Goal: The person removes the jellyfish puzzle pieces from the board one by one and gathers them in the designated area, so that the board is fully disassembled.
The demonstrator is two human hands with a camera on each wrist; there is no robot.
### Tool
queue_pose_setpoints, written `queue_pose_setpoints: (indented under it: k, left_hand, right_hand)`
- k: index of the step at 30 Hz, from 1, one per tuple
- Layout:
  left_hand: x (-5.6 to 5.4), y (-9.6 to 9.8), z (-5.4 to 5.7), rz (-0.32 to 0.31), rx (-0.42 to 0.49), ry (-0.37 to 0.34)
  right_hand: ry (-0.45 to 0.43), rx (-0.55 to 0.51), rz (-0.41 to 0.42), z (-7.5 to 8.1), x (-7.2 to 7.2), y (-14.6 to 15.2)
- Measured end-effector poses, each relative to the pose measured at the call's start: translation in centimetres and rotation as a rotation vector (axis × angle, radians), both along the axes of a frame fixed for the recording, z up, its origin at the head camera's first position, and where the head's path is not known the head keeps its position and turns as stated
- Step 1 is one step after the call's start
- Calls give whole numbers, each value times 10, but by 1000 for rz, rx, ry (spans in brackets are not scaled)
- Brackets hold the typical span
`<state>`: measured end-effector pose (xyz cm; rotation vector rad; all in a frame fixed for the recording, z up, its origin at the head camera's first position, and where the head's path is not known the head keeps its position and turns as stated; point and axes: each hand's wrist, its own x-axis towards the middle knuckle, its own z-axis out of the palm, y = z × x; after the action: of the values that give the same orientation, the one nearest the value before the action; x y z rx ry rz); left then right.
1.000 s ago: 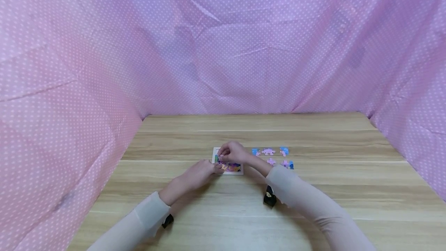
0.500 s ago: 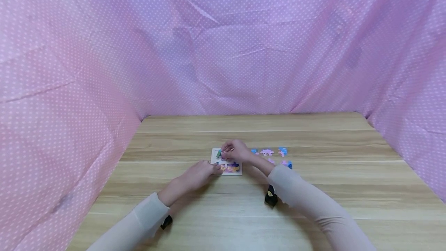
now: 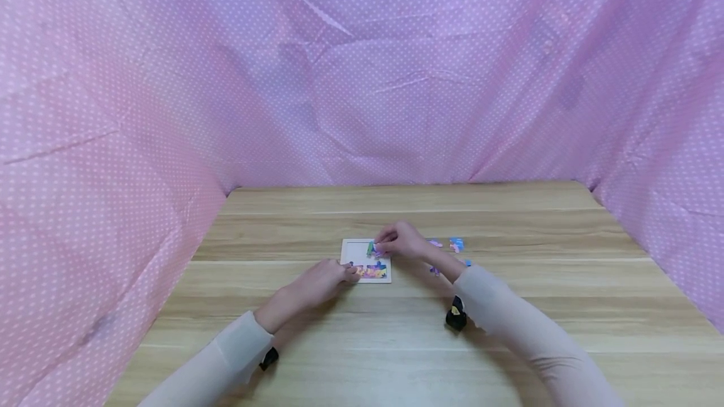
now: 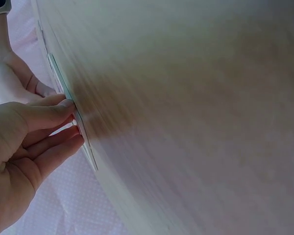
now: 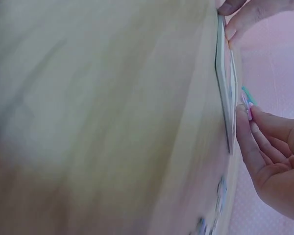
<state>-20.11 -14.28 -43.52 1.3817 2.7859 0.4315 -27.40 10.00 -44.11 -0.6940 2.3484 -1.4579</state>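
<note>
The right hand (image 3: 403,240) has its grip clamped on a green-and-pink puzzle piece (image 3: 374,250), raised above the white puzzle tray (image 3: 357,251). The left hand (image 3: 319,278) pinches the tray by its near left corner. Joined pieces (image 3: 373,271) line the tray's near side. Rightward, loose pieces (image 3: 457,244) lie on the wooden tabletop (image 3: 362,344); pink dotted cloth (image 3: 362,93) hangs beyond.

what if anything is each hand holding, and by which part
The right hand pinches a puzzle piece by its pink side; the left hand grips the tray at its near left corner.
</note>
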Motion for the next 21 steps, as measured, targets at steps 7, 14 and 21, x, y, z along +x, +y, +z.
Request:
queue_pose_setpoints:
  k: [7,14,21]
  left_hand:
    - [-1,-1,-1,14,-2,-17]
    - [-2,-1,-2,21,-12,-13]
    - [0,0,-2,22,-4,-16]
  right_hand:
    - [-64,10,-25,-1,1,23]
    - [-57,58,-43,4,6,44]
    - [-67,83,-38,1,15,64]
